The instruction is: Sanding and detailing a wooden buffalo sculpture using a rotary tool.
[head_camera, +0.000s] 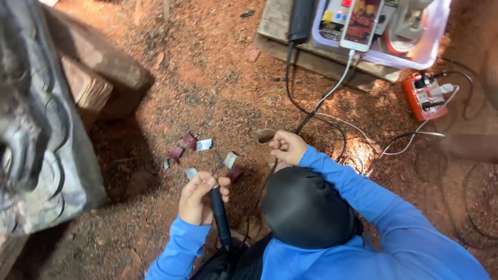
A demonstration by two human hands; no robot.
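My left hand (198, 199) is closed around a slim black tool handpiece (220, 220) that points up between its fingers. A black cord (259, 192) runs from it along the ground. My right hand (288, 148) is further forward and pinches a small brown, rounded piece (265, 136), held just above the red earth. Between and ahead of the hands lie several scraps of dark red and grey abrasive paper (190, 141). Blue sleeves cover both arms, and a black head covering (306, 207) shows below the hands.
A grey carved stone slab (36, 129) fills the left side, with a reddish block (98, 67) behind it. A wooden pallet (280, 36) at the top carries a clear plastic box (430, 36) and a phone (362, 21). An orange power strip (425, 96) and loose cables (363, 135) lie on the right.
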